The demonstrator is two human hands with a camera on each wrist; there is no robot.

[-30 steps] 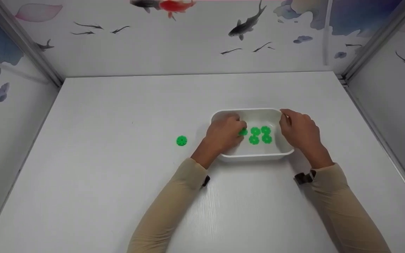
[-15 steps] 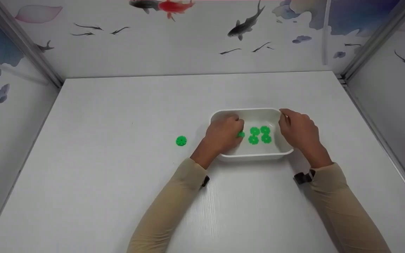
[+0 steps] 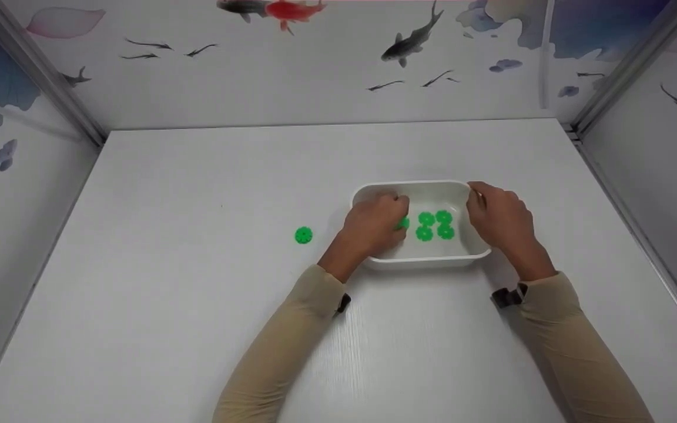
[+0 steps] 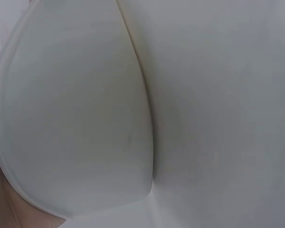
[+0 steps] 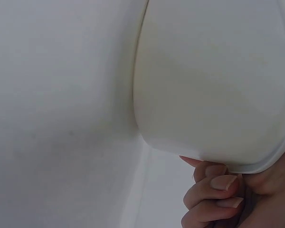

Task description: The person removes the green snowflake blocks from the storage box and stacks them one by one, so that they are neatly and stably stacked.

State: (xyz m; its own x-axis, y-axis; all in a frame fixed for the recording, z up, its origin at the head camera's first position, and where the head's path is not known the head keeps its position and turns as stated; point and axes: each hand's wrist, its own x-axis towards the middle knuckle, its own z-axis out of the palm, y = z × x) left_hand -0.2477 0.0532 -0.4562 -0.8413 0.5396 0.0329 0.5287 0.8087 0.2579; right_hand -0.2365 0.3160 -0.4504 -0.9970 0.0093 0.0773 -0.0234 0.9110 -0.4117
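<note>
A white tray with a raised rim stands on the table in the head view. My left hand reaches over its left part with curled fingers. Between thumb and fingers it pinches a green notched disc, partly covered by the hand. Several similar green discs lie on the tray floor to the right. With my right hand I grip the tray's right rim; the right wrist view shows its curled fingers below the tray's outer wall. The left wrist view has mostly tray wall, hiding the left fingertips.
One more green disc lies on the white table, left of the tray. Upright panels with painted fish border the table at the back and both sides.
The green disc in my left fingers has shifted slightly down and left, and the fingers have moved a little. My right hand and the tray stay in place.
</note>
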